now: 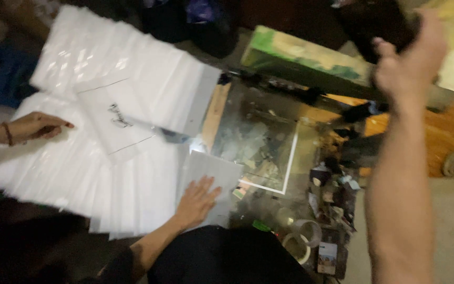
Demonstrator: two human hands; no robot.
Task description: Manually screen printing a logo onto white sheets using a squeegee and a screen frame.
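Note:
My right hand [410, 59] is raised at the upper right, my forearm running up from the bottom edge. Its thumb stands apart from the fingers and I see nothing in it. It hovers just past the right end of a long green-painted board [300, 55] and below a dark object [377, 21]. My left hand is out of view. Another person's hand [198, 200] lies flat on a white sheet [214, 171] near the middle. A second hand with a wrist band [38, 126] rests on the white sheets [95, 158] at the left.
Overlapping white sheets cover the left half; one [119, 123] bears a dark scribble. A glass-like framed panel [256, 142] lies in the middle. Tape rolls [303, 239] and small clutter sit at the lower right. A dark-clothed person [222, 260] crouches at the bottom.

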